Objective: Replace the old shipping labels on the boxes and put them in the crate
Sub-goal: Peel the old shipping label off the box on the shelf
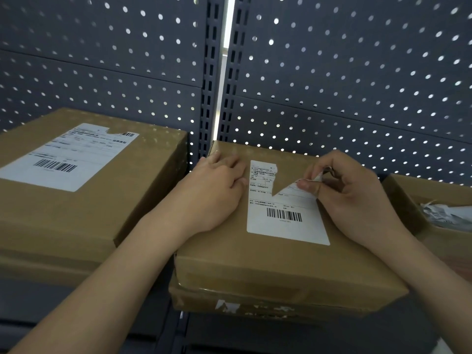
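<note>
Boxes first: the big box [84, 213] lies at nine o'clock, its label [69, 155] nicked at the top edge. Our box [281, 267] sits at six o'clock, stacked on a scuffed box [255, 306]. An open carton [403, 198] at three o'clock holds paper scraps [439, 215]. We see no crate.

Our left hand [217, 190] lies flat, fingers straight, pressing our box's lid near its ten o'clock corner. Our right hand [357, 198] pinches a torn strip [310, 178] between thumb and forefinger at the one o'clock corner of the old label [283, 226]. That label is stuck flat over its lower half, barcode toward six o'clock, with a ragged notch torn from the top.

We judge the cardboard stiff enough to press on and to lift by opposite side edges; its weight we cannot tell. The old label is thin, well glued and tears readily, as the notch shows. We would grip the lifted edge close to the glue line and pull low and slowly toward six o'clock, the flat hand bracing the lid.
</note>
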A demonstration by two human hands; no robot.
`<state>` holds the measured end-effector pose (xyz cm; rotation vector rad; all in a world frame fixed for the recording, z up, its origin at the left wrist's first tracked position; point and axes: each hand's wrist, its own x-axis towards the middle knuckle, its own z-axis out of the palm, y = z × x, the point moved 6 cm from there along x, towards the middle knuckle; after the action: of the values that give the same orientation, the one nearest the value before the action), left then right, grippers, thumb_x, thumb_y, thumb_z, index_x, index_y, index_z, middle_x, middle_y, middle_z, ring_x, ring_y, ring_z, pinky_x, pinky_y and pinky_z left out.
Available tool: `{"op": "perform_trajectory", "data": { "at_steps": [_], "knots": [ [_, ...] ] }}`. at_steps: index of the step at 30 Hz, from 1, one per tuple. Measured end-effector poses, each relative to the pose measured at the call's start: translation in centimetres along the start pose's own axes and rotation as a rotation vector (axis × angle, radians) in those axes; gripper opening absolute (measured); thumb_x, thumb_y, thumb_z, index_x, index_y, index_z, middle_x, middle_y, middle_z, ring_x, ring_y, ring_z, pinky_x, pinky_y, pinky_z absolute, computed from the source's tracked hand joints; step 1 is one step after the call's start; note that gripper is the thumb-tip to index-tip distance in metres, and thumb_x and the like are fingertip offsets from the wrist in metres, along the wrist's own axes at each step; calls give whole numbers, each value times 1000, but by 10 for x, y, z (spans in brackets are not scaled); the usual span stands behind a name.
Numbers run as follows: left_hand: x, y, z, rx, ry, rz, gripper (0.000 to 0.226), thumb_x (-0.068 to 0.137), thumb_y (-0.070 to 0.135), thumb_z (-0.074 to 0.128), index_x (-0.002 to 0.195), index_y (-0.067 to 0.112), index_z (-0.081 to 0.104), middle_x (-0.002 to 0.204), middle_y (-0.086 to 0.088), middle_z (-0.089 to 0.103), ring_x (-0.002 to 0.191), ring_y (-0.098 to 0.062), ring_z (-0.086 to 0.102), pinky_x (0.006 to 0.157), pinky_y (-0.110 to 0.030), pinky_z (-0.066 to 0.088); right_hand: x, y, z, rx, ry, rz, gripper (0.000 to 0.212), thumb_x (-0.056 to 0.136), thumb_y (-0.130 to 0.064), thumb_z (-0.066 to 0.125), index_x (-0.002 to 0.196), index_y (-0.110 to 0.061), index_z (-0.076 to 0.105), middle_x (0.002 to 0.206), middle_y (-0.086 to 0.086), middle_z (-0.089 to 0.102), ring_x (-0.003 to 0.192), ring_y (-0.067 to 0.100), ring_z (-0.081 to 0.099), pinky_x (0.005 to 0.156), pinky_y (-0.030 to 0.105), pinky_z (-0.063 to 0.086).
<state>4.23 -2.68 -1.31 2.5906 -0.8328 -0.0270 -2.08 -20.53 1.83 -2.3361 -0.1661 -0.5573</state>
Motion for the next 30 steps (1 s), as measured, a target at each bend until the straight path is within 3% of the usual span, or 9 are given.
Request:
{"op": "perform_trajectory", "data": {
  "at_steps": [4, 9, 17, 22, 27, 30],
  "knots": [
    [1, -2, 2, -2, -2, 0, 46, 105, 31, 26, 150, 23, 30, 159, 8, 20, 148, -18, 5, 114, -27, 4, -1, -1, -1, 7, 4, -21, 20, 84, -23, 70, 80, -31, 52, 85, -6, 64, 77, 26, 61, 80, 49, 51],
    [2, -3, 3, 11, -16, -5, 48, 105, 31, 25, 152, 24, 24, 161, 7, 15, 149, -18, 1, 118, -32, 4, -2, -3, -2, 30, 25, -64, 18, 85, -21, 69, 81, -28, 52, 86, -6, 63, 77, 21, 60, 75, 42, 48],
    [3, -2, 3, 18, -13, 0, 48, 105, 31, 24, 152, 24, 25, 161, 6, 15, 149, -19, 2, 118, -34, 5, -4, -7, -4, 10, 43, -132, 22, 88, -19, 68, 79, -28, 50, 88, -7, 62, 78, 22, 60, 74, 44, 49],
    [4, -4, 4, 18, -15, -1, 49, 105, 32, 24, 153, 24, 24, 161, 6, 15, 149, -19, 1, 119, -36, 5, -8, -16, -8, -7, 83, -258, 10, 87, -33, 59, 85, -33, 49, 92, -14, 59, 77, 17, 58, 65, 34, 48],
    [3, -4, 4, 6, -10, -10, 48, 105, 32, 25, 152, 25, 24, 161, 8, 15, 149, -19, 1, 119, -36, 4, -10, -20, -9, -13, 103, -329, 10, 88, -27, 57, 84, -27, 47, 92, -13, 58, 76, 20, 55, 64, 28, 45],
    [2, -3, 3, 15, -14, -6, 48, 105, 31, 24, 152, 24, 24, 161, 7, 15, 149, -19, 1, 118, -34, 4, -12, -22, -9, -36, 104, -384, 13, 89, -20, 57, 85, -24, 45, 88, -10, 56, 78, 13, 56, 65, 18, 44]
  ]
}}
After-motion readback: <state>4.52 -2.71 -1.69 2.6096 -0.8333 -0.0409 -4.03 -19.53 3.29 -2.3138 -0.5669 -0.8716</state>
